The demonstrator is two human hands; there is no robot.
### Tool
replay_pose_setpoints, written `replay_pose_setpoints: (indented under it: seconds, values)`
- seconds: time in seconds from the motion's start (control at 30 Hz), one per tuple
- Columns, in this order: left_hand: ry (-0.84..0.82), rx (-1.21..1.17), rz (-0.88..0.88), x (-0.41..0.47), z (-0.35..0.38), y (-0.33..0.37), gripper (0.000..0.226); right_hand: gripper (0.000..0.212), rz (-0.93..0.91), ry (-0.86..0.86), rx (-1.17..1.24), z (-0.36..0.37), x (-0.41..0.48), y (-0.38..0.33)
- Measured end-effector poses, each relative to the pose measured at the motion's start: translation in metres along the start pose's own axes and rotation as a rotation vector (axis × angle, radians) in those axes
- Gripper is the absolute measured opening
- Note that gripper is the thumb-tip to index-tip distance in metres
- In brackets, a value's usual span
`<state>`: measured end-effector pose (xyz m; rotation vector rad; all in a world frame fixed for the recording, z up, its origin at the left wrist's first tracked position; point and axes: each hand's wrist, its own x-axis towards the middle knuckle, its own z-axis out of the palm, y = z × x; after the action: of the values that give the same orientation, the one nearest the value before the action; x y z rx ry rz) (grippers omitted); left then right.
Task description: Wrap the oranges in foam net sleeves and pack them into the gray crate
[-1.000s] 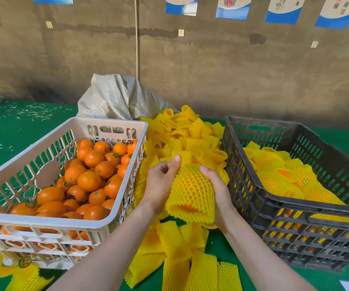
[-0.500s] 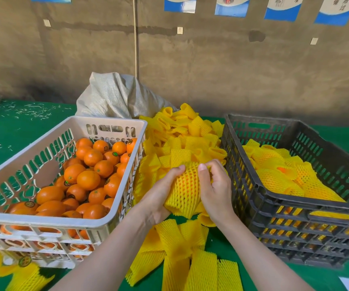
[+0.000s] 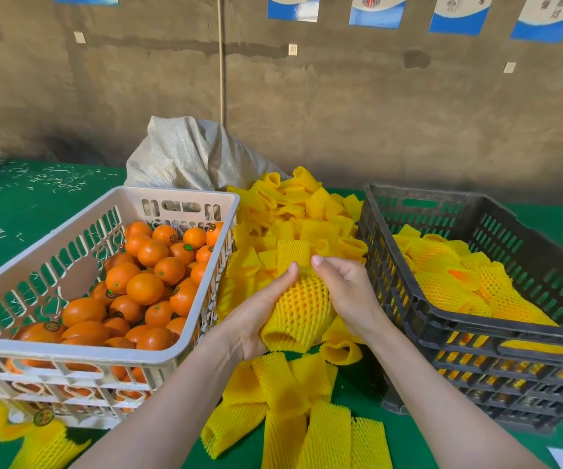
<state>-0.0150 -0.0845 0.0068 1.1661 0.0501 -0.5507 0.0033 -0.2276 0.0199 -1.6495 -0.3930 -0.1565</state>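
An orange in a yellow foam net sleeve (image 3: 302,309) sits between both hands above the sleeve pile. My left hand (image 3: 259,316) cups its left side, fingers curled round it. My right hand (image 3: 344,292) grips the right side, thumb at the sleeve's top. The orange shows through the mesh. The gray crate (image 3: 449,319) stands on the right and holds several wrapped oranges (image 3: 459,286). A white crate (image 3: 80,353) on the left is full of bare oranges (image 3: 144,286).
Loose yellow sleeves (image 3: 300,214) are heaped between the crates and lie spread on the green table (image 3: 29,211) near me. A pale woven sack (image 3: 192,154) stands behind the pile against a brown wall. More sleeves (image 3: 36,438) lie at the bottom left.
The sleeve has been pulled further over the orange, and its far end now sits tighter. Both hands have closed in around it, thumbs meeting at the top.
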Motion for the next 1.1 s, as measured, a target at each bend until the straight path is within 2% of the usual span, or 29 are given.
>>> replay_pose_setpoints:
  seconds: [0.13, 0.23, 0.27, 0.33, 0.4, 0.47, 0.57, 0.7, 0.77, 0.83, 0.97, 1.03, 1.1]
  values:
    - [-0.038, 0.015, -0.02, 0.002, -0.001, -0.002, 0.065, 0.038, 0.087, -0.038, 0.058, -0.004, 0.002, -0.003]
    - [-0.011, -0.027, 0.057, 0.002, 0.0, 0.0, 0.052, 0.028, 0.062, 0.078, 0.042, 0.0, -0.002, -0.001]
    - [0.031, -0.044, 0.107, 0.004, -0.001, 0.0, 0.055, 0.03, 0.084, 0.134, 0.058, 0.001, -0.005, 0.002]
    - [0.115, -0.063, 0.201, 0.006, -0.002, 0.001, 0.061, 0.049, 0.179, 0.173, 0.123, 0.004, -0.014, 0.013]
    - [0.17, -0.073, 0.267, 0.007, -0.003, -0.001, 0.07, 0.063, 0.237, 0.104, 0.181, 0.012, -0.023, 0.021]
    - [0.183, -0.077, 0.301, 0.008, -0.002, -0.005, 0.074, 0.063, 0.244, 0.027, 0.193, 0.023, -0.03, 0.023]
    - [0.097, -0.096, 0.307, 0.008, -0.001, -0.003, 0.043, 0.046, 0.218, 0.004, 0.178, 0.034, -0.034, 0.018]
    - [0.311, 0.018, 0.143, 0.008, -0.003, 0.009, 0.026, 0.05, 0.224, -0.008, 0.19, 0.035, -0.034, 0.015]
    - [0.411, 0.071, 0.176, 0.009, -0.003, 0.009, 0.018, 0.048, 0.238, -0.005, 0.175, 0.037, -0.034, 0.014]
    - [0.46, 0.091, 0.257, 0.01, -0.001, 0.006, 0.016, 0.048, 0.252, 0.004, 0.174, 0.039, -0.034, 0.015]
    - [0.496, 0.076, 0.332, 0.007, 0.002, -0.001, 0.027, 0.057, 0.268, 0.039, 0.169, 0.043, -0.039, 0.016]
    - [0.51, 0.098, 0.399, 0.006, 0.004, -0.006, 0.028, 0.072, 0.27, 0.052, 0.153, 0.046, -0.042, 0.016]
    - [0.495, 0.133, 0.481, 0.002, 0.006, -0.01, 0.02, 0.08, 0.264, 0.067, 0.149, 0.047, -0.045, 0.015]
